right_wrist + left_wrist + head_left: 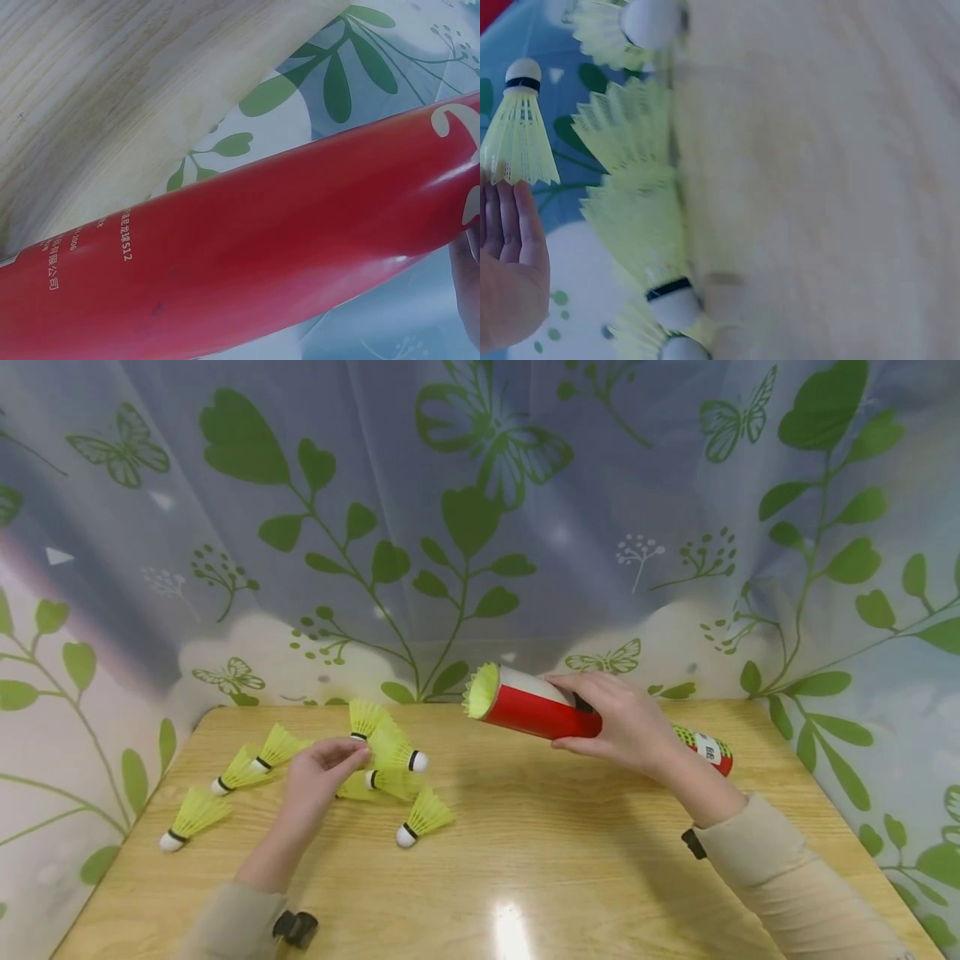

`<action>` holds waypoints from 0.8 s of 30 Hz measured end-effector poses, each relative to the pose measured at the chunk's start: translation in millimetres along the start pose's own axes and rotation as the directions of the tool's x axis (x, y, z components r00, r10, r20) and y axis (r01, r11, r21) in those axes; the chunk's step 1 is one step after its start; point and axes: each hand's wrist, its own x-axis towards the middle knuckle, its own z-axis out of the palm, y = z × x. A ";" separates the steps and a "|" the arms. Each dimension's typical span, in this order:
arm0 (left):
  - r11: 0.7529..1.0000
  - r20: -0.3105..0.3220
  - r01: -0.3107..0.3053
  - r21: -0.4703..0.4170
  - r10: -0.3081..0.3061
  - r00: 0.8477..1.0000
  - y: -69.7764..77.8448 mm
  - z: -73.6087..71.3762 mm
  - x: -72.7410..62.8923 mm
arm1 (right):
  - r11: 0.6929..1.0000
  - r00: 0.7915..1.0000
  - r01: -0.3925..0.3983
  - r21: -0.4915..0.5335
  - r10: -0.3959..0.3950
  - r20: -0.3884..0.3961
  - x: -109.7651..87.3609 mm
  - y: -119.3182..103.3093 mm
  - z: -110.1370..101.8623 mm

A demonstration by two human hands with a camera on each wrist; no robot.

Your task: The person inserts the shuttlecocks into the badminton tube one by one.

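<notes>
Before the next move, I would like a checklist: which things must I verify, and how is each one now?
1. Right hand grips the red tube: ok.
2. Left hand pinches one shuttlecock by its wide end: ok.
3. White cork of that shuttlecock points away from the left hand: ok.
4. Tube mouth uncovered and turned toward the left hand's side: ok.
5. Mouth free of obstruction: not ok; a yellow skirt sticks out.
6. Space left inside the tube: cannot tell; hidden.
</notes>
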 end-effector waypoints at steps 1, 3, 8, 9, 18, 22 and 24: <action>1.000 -0.004 0.007 -0.009 -0.007 1.000 3.0 0.6 0.0 | 1.000 1.000 0.001 -0.001 -0.001 -0.002 0.0 0.0 -0.1; 1.000 -0.006 0.011 -0.028 -0.011 1.000 9.4 1.6 -0.4 | 1.000 1.000 0.003 -0.002 -0.003 -0.004 0.0 0.1 -0.4; 0.999 -0.001 0.014 -0.042 -0.014 1.000 23.8 3.5 -1.3 | 1.000 1.000 0.009 -0.007 -0.009 -0.004 0.0 0.6 0.4; 0.999 -0.002 0.018 -0.046 -0.018 1.000 26.3 4.1 -1.2 | 1.000 1.000 0.010 -0.009 -0.010 -0.002 0.0 0.6 0.7; 0.987 -0.025 0.052 -0.155 -0.056 0.998 50.6 6.6 -0.5 | 1.000 1.000 0.007 -0.014 -0.007 0.009 0.6 -0.3 2.9; 0.979 -0.024 0.033 -0.201 -0.039 0.999 61.8 6.7 0.5 | 1.000 1.000 0.005 -0.014 -0.005 0.011 0.3 -0.9 3.6; 0.979 -0.025 0.014 -0.203 -0.019 0.999 66.4 7.6 1.6 | 1.000 1.000 0.005 -0.015 -0.005 0.013 0.1 -1.0 4.1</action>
